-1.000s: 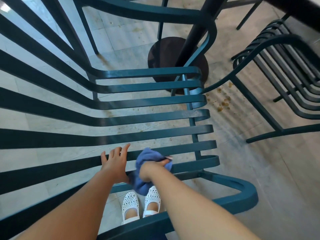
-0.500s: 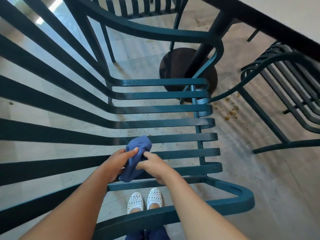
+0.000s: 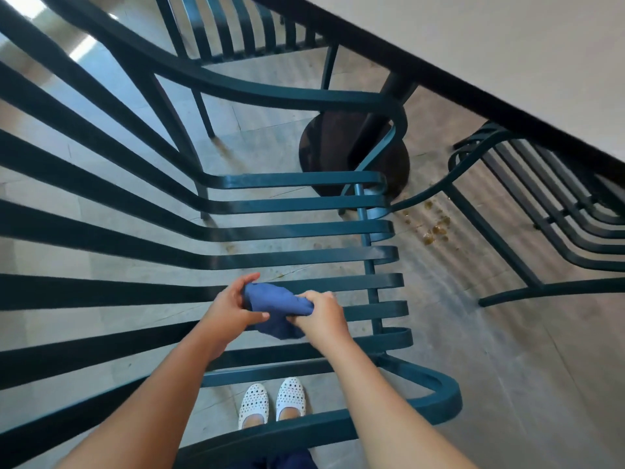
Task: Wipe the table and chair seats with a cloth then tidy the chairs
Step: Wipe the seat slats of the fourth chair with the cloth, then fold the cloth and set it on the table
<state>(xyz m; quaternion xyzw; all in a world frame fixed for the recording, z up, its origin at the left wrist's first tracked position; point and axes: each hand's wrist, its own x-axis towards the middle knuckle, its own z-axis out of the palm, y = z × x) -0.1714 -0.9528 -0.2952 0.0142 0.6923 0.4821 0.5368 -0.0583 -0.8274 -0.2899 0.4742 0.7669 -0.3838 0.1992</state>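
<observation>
A dark teal metal chair with a slatted seat (image 3: 304, 228) fills the middle of the head view, its back slats running off to the left. Just above the seat's near slats I hold a bunched blue cloth (image 3: 275, 308) between both hands. My left hand (image 3: 230, 309) grips the cloth's left end with thumb and fingers. My right hand (image 3: 321, 316) pinches its right end. The pale table top (image 3: 507, 45) with a dark edge crosses the upper right corner.
The table's black post and round base (image 3: 355, 154) stand on the tiled floor beyond the seat. A second teal chair (image 3: 541, 204) is at the right, a third (image 3: 236, 32) at the top. Brown crumbs (image 3: 434, 228) lie on the floor between the chairs.
One second ago my left hand lay flat on a slat while the right held the cloth alone. Now both hands grip the cloth, lifted slightly off the seat. My view has tilted up toward the table.
</observation>
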